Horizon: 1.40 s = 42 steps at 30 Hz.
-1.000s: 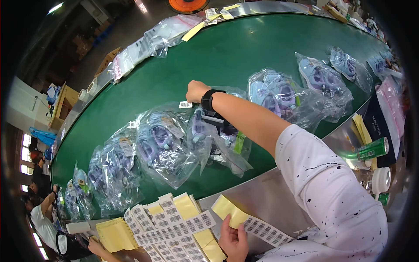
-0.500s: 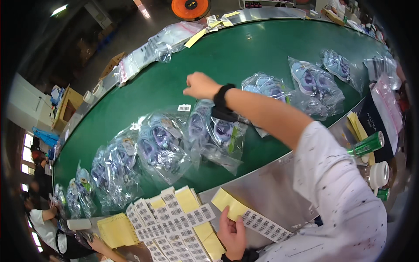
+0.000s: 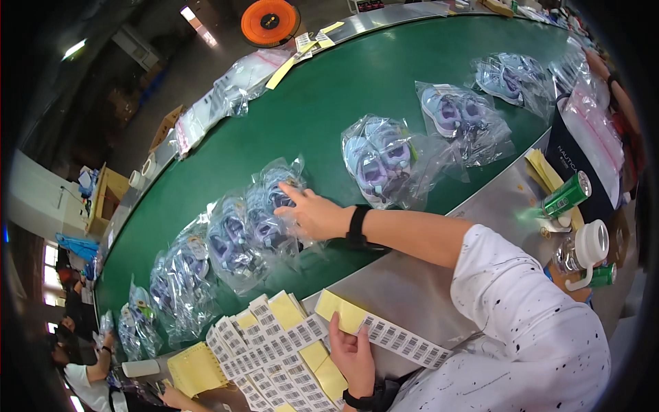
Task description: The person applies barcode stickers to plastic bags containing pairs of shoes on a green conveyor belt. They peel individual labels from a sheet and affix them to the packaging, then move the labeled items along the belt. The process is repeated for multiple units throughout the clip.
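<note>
While the left hand (image 3: pixel 353 357) pinches a barcode-label strip (image 3: pixel 405 343), the right hand (image 3: pixel 317 216), loosely spread without visible grip, touches bagged sneakers (image 3: pixel 259 209): likely light, slippery; grasp their sides.

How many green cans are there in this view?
2: one green can beside the yellow strips at right, another green can lower, by the white-lidded jug. More may be hidden.
</note>
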Tool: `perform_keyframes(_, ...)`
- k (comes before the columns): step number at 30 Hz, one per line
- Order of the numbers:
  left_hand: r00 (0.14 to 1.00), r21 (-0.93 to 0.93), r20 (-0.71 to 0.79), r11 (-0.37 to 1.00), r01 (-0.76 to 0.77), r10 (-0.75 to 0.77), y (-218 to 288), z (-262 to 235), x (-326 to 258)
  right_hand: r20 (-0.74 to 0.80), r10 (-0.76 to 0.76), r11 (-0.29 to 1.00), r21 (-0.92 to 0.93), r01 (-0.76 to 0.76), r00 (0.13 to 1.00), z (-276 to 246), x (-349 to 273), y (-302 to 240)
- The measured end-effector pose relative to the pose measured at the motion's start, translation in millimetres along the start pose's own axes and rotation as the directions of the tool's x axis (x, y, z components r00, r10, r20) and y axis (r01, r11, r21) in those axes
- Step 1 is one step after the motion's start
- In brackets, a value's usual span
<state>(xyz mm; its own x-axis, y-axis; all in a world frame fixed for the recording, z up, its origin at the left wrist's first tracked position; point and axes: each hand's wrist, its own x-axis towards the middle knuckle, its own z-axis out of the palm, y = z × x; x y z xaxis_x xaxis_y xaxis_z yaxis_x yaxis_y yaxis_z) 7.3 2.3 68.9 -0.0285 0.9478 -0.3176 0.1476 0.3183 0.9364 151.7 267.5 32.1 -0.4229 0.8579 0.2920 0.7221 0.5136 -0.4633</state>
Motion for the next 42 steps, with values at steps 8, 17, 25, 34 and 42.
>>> perform_keyframes(8,0.992,-0.166,-0.065,0.979,-0.121,0.112,-10,-1,2,0.039,0.265,0.786,0.570,-0.240,0.963,-23,5,26)
perform_keyframes(17,0.999,-0.232,-0.014,0.972,-0.037,0.035,-12,-8,6,0.046,0.674,0.323,0.879,-0.350,0.737,-13,41,50)
perform_keyframes(25,0.999,-0.125,-0.011,0.992,-0.033,0.032,-16,-11,6,0.125,0.632,0.589,0.563,-0.579,0.765,-3,66,79)
perform_keyframes(34,0.997,-0.166,-0.078,0.986,-0.002,-0.011,6,-10,9,-0.497,0.208,0.962,0.258,-0.085,0.842,-18,31,47)
perform_keyframes(42,0.979,-0.097,-0.164,0.986,-0.135,0.118,27,-21,16,0.075,-0.317,0.725,0.662,0.191,0.946,-65,-104,-91)
